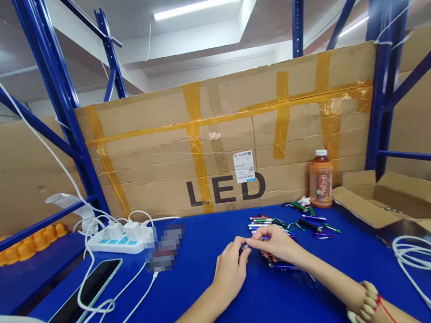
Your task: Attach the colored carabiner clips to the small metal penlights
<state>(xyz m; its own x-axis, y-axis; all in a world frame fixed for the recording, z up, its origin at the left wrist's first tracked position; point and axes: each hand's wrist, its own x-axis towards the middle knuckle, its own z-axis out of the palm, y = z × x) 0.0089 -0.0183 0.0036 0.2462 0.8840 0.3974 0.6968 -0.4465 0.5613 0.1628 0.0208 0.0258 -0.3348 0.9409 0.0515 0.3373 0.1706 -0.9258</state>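
My left hand [230,264] is closed, thumb and forefinger pinching a small, dark, shiny piece [245,247] whose kind I cannot make out. Against that piece, my right hand [277,244] brings its thumb and forefinger together in a pinch, its wrist wearing a beaded bracelet. Partly hidden behind and under the right hand lies a pile of slim metallic tubes [260,224] in silver, green, red and blue. A blue tube [283,266] shows just below that hand. Farther right, coloured carabiner clips [322,235] and more tubes lie scattered.
An orange drink bottle [321,179] stands at the back, beside an open cardboard box [398,195]. White cable [418,256] coils at right. On the left are a power strip [120,242], a phone [88,295] and loose cords. A large carton [152,164] closes the table's back.
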